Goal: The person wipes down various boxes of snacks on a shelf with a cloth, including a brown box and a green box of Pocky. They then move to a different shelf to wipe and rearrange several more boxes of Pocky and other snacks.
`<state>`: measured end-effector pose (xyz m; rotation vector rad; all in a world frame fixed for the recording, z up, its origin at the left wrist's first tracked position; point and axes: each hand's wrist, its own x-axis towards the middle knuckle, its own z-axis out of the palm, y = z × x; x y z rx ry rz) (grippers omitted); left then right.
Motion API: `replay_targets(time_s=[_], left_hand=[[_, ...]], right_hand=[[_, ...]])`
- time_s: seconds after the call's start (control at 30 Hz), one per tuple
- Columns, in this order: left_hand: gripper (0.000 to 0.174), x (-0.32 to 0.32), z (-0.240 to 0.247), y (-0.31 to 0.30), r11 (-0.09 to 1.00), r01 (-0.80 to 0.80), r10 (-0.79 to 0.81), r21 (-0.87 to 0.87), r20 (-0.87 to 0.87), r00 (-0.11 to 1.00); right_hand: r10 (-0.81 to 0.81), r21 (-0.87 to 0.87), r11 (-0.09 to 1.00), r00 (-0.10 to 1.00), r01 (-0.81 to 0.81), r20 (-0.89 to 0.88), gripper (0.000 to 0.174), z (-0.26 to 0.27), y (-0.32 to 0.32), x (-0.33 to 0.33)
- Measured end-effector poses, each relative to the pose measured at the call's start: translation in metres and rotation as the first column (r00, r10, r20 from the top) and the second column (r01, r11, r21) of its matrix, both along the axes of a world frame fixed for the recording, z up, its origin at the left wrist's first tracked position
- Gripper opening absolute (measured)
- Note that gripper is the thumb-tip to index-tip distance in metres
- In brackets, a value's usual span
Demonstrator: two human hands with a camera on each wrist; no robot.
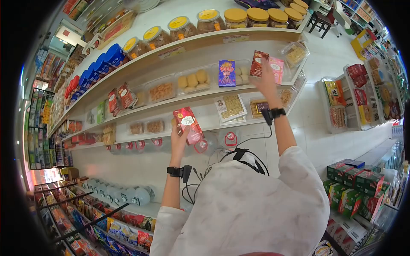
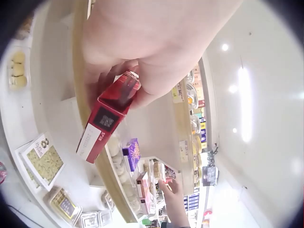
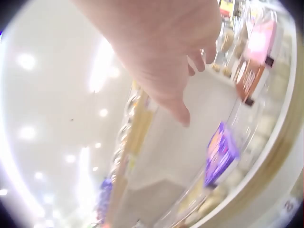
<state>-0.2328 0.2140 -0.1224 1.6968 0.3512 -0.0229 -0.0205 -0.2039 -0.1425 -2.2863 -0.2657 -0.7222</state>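
My left hand (image 1: pixel 178 140) grips a red snack box (image 1: pixel 188 121) at its lower edge, fingers behind it and thumb in front. In the left wrist view the box's end, with a square code and a white label, points away from the palm. My right hand (image 1: pixel 267 82) is raised by the middle shelf with nothing in it, its fingers loosely extended. It overlaps a brown box (image 1: pixel 258 63) and a pink box (image 1: pixel 277 70) in the head view. A purple box (image 1: pixel 226 73) stands to their left, on packs of round pastries (image 1: pixel 242 76).
Lidded jars (image 1: pixel 181 27) line the top shelf. Clear trays of snacks (image 1: pixel 161 91) and more red boxes (image 1: pixel 127 95) sit on the middle shelf. Below are flat packs (image 1: pixel 230 108) and large bottles (image 1: pixel 230 137). Clear bins (image 1: pixel 337 104) stand at right. Cables run from both wrists.
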Motion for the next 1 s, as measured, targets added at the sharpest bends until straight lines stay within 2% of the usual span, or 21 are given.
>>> replay_targets(time_s=[0.1, 0.13, 0.2, 0.27, 0.3, 0.37, 0.4, 0.47, 0.57, 0.67, 0.77, 0.8, 0.87, 0.97, 1.0], left_hand=[[0.067, -0.005, 0.008, -0.002, 0.968, -0.152, 0.151, -0.201, -0.022, 0.988], [0.067, -0.006, 0.008, -0.003, 0.967, -0.151, 0.154, -0.204, -0.003, 0.988], [0.065, -0.016, 0.007, 0.008, 0.959, -0.204, 0.216, -0.196, 0.04, 0.976], [0.065, -0.027, 0.002, 0.025, 0.977, -0.21, 0.211, -0.034, 0.03, 0.977], [0.065, -0.033, 0.002, 0.033, 0.977, -0.209, 0.208, 0.041, 0.019, 0.978], [0.065, -0.043, 0.006, 0.036, 0.955, -0.295, 0.295, -0.019, 0.029, 0.955], [0.065, -0.049, 0.009, 0.038, 0.945, -0.324, 0.326, -0.052, 0.034, 0.945], [0.064, -0.062, 0.012, 0.041, 0.914, -0.396, 0.399, -0.083, 0.017, 0.917], [0.064, -0.089, 0.02, 0.048, 0.871, -0.48, 0.483, -0.102, 0.006, 0.876], [0.063, -0.111, 0.028, 0.046, 0.817, -0.561, 0.569, -0.132, 0.024, 0.822], [0.064, -0.124, 0.042, 0.045, 0.779, -0.591, 0.618, -0.211, 0.095, 0.78], [0.065, -0.127, 0.046, 0.044, 0.772, -0.587, 0.625, -0.243, 0.126, 0.77], [0.062, -0.135, 0.049, 0.045, 0.772, -0.609, 0.632, -0.183, 0.12, 0.765], [0.056, -0.146, 0.062, 0.042, 0.753, -0.636, 0.657, -0.17, 0.134, 0.742], [0.054, -0.148, 0.067, 0.042, 0.746, -0.641, 0.665, -0.179, 0.15, 0.732]], right_hand=[[-0.209, -0.339, 0.931, 0.958, 0.135, -0.194, 0.115, 0.012, -0.008, 0.008], [-0.166, -0.337, 0.937, 0.966, 0.091, -0.201, 0.119, -0.024, -0.02, 0.022], [-0.136, -0.405, 0.914, 0.946, 0.006, -0.293, 0.101, -0.029, -0.022, 0.021], [0.001, -0.289, 0.954, 0.964, -0.08, -0.264, 0.094, -0.059, -0.035, 0.032], [-0.005, -0.318, 0.945, 0.969, -0.076, -0.248, 0.085, -0.06, -0.036, 0.033], [-0.043, -0.41, 0.907, 0.948, -0.094, -0.314, 0.077, -0.048, -0.033, 0.029], [0.026, -0.373, 0.916, 0.951, -0.146, -0.31, 0.076, -0.052, -0.039, 0.033], [0.024, -0.391, 0.911, 0.964, -0.13, -0.264, 0.067, -0.034, -0.037, 0.029], [0.094, 0.038, 0.995, 0.974, -0.088, -0.207, 0.053, -0.002, -0.024, 0.018], [-0.042, -0.037, 0.999, 0.998, 0.04, -0.042, 0.044, 0.026, -0.007, -0.002], [0.035, 0.14, 0.99, 0.968, 0.0, -0.25, 0.042, 0.085, 0.047, -0.045], [0.095, 0.14, 0.988, 0.97, -0.065, -0.225, 0.041, 0.093, 0.062, -0.057], [0.306, 0.237, 0.94, 0.917, -0.247, -0.256, 0.039, 0.097, 0.093, -0.07], [0.588, 0.311, 0.802, 0.766, -0.511, -0.259, 0.039, 0.124, 0.16, -0.109], [0.658, 0.271, 0.753, 0.706, -0.6, -0.264, 0.041, 0.118, 0.18, -0.122]])
